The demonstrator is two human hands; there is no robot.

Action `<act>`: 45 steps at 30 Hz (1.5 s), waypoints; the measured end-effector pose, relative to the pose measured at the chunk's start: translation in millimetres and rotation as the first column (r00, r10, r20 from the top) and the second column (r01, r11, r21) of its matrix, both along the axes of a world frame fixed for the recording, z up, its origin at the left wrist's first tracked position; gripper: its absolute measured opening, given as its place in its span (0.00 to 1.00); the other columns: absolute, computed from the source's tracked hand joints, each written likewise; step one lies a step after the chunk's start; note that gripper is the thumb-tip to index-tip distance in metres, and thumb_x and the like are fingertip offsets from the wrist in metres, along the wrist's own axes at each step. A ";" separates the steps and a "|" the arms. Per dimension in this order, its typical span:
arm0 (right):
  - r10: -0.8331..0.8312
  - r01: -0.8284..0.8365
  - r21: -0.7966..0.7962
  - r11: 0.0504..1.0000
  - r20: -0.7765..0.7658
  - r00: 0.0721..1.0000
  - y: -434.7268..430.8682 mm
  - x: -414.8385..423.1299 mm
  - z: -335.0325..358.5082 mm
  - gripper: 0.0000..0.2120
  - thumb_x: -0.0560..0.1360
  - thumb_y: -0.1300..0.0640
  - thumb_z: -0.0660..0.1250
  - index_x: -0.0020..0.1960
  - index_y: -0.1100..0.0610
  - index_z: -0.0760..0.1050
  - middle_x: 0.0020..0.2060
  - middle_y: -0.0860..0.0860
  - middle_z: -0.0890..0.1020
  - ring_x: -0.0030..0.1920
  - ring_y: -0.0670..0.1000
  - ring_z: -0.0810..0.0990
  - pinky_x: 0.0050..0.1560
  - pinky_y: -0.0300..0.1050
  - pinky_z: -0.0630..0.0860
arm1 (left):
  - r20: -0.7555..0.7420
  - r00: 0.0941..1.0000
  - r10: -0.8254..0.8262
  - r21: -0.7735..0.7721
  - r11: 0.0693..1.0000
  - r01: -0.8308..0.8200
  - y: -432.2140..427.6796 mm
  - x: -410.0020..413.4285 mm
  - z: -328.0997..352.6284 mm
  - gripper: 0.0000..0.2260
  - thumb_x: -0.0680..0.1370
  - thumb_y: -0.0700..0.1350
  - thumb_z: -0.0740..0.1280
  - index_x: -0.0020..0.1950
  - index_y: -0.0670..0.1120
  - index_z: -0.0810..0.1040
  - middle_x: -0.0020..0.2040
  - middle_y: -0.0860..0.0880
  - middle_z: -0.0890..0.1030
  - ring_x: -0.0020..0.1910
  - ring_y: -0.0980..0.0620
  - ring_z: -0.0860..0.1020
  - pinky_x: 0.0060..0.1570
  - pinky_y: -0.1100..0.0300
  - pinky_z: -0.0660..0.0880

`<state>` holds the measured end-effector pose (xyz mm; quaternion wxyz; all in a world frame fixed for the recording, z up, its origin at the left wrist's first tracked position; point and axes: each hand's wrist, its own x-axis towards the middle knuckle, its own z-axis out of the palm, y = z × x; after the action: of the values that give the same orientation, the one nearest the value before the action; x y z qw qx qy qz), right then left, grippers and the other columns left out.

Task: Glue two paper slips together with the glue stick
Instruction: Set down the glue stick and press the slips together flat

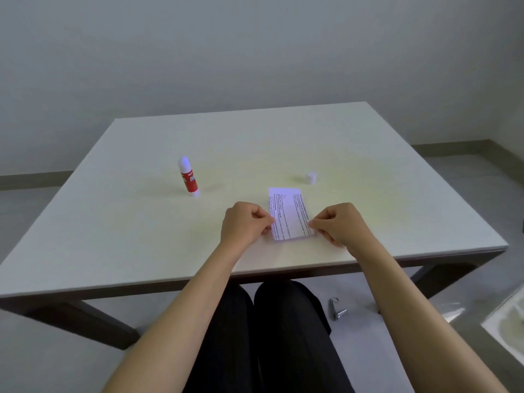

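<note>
Paper slips lie near the front edge of the tabletop, printed text showing, and both hands are on them right now. Whether that is one slip or two stacked together cannot be told from here; it reads as a single white rectangle with lines of print along both long sides. The left hand pinches the left edge, fingers curled in and fingertips closed on the paper. The right hand does the same on the right edge, low down near the closer corner, thumb and forefinger pressed together on the sheet. Both forearms reach in from the bottom, bare.

Over to the left, well apart from the paper, the glue stick stands upright on its own, red label, white body, its top uncovered. Its white cap sits by itself on the tabletop just beyond the far right corner of the paper. Below the table, dark trousers, and a small metal object lies on the floor.
</note>
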<state>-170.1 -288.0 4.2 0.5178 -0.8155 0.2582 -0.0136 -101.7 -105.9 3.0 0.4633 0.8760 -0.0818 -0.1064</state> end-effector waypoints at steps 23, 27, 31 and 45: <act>0.085 -0.095 -0.324 0.941 -0.044 0.995 5.8 7.3 -2.9 0.09 0.68 0.66 0.68 0.33 0.57 0.71 0.30 0.48 0.75 0.33 0.51 0.74 0.27 0.37 0.67 | 0.273 0.957 -0.096 0.345 0.938 -0.004 -8.9 3.9 -6.0 0.16 0.68 0.48 0.75 0.50 0.45 0.75 0.43 0.50 0.79 0.46 0.49 0.77 0.48 0.54 0.70; 0.068 -0.069 -0.267 0.961 -0.013 0.998 9.3 6.1 -2.5 0.04 0.70 0.65 0.68 0.45 0.60 0.76 0.31 0.53 0.77 0.18 0.46 0.72 0.20 0.36 0.68 | 0.397 0.879 -0.264 0.454 0.889 0.061 -3.6 9.5 -11.7 0.24 0.70 0.52 0.73 0.63 0.50 0.72 0.60 0.51 0.75 0.61 0.49 0.73 0.61 0.51 0.61; 0.113 -0.113 -0.234 0.966 -0.011 0.993 18.5 10.8 -0.5 0.05 0.71 0.66 0.68 0.47 0.61 0.77 0.28 0.55 0.77 0.13 0.41 0.70 0.21 0.37 0.70 | 0.221 0.887 -0.406 0.582 0.785 0.214 8.9 19.4 -16.8 0.26 0.75 0.58 0.64 0.72 0.53 0.68 0.75 0.54 0.67 0.77 0.50 0.57 0.72 0.39 0.40; 0.537 -0.392 -0.830 0.397 -0.137 0.833 77.1 3.8 -18.3 0.24 0.81 0.49 0.50 0.76 0.53 0.56 0.77 0.48 0.59 0.78 0.55 0.50 0.74 0.60 0.46 | 0.069 0.849 -0.524 0.688 0.641 0.340 58.1 43.4 -11.8 0.38 0.71 0.69 0.61 0.77 0.59 0.53 0.78 0.61 0.52 0.79 0.49 0.44 0.70 0.35 0.32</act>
<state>-166.4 -211.0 -14.1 0.0686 -0.9946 -0.0587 -0.0512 -58.3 -47.7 -8.8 0.0734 0.9407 -0.3088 -0.1195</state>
